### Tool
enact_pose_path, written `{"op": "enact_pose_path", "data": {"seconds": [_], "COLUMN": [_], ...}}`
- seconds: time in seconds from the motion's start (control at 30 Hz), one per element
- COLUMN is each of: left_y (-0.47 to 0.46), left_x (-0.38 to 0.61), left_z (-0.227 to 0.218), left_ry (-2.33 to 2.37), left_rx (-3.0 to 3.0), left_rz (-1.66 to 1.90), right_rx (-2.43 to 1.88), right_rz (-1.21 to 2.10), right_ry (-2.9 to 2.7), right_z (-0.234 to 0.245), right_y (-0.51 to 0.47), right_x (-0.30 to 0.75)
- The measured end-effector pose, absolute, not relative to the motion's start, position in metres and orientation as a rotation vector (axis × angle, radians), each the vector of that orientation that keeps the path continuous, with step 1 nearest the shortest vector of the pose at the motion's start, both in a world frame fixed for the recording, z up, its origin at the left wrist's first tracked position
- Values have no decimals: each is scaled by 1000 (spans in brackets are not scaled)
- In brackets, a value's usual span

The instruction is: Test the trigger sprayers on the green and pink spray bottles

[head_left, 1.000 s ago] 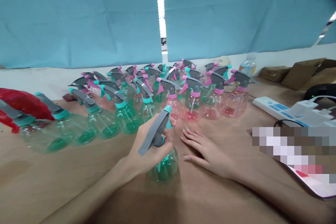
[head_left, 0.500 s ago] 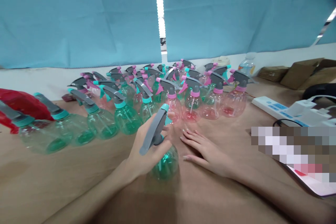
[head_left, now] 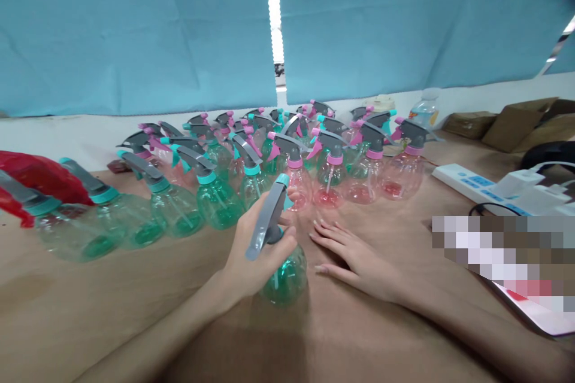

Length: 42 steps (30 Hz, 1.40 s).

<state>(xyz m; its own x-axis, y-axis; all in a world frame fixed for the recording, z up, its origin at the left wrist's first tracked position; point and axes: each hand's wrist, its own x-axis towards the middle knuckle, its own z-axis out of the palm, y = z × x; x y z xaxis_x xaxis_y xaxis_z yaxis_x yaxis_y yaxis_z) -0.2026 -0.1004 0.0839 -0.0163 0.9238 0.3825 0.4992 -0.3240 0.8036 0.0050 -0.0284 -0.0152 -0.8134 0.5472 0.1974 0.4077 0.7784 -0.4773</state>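
My left hand [head_left: 251,251] is closed round the neck of a green spray bottle [head_left: 287,281], which stands on the brown table [head_left: 359,341]. Its grey trigger head with a teal nozzle rises above my fingers; the collar is mostly hidden by them. To the right of that bottle, my right hand [head_left: 354,257] lies flat on the table, fingers spread, holding nothing. Ahead of both hands stand several more spray bottles: green ones with teal collars [head_left: 220,203] at the left and pink ones with pink collars [head_left: 327,191] toward the right.
A red plastic bag [head_left: 40,185] lies at the far left. On the right are a white power strip [head_left: 462,182] with plugs, a blurred-out flat object [head_left: 539,317], and brown cardboard [head_left: 516,125]. A clear plastic bottle [head_left: 423,111] stands at the back, before blue sheeting [head_left: 179,30].
The held spray bottle's head has tilted slightly more upright and moved a little right with my left hand. My right hand stays flat in place.
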Motion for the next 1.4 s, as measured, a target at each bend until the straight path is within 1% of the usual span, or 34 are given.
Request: {"op": "enact_pose_path", "data": {"seconds": [1.07,1.4], "left_y": [-97,-96], "left_x": [-201,-196], "left_z": [86,87], "left_ry": [1453,1505], "left_rx": [1807,1828], "left_rz": [1267,1324], "right_rx": [-729,-729], "right_rz": [619,585], "right_ry": [-2640,-2648], "right_z": [-15,-16], "right_y": [-29,-30], "right_x": [5,4]}}
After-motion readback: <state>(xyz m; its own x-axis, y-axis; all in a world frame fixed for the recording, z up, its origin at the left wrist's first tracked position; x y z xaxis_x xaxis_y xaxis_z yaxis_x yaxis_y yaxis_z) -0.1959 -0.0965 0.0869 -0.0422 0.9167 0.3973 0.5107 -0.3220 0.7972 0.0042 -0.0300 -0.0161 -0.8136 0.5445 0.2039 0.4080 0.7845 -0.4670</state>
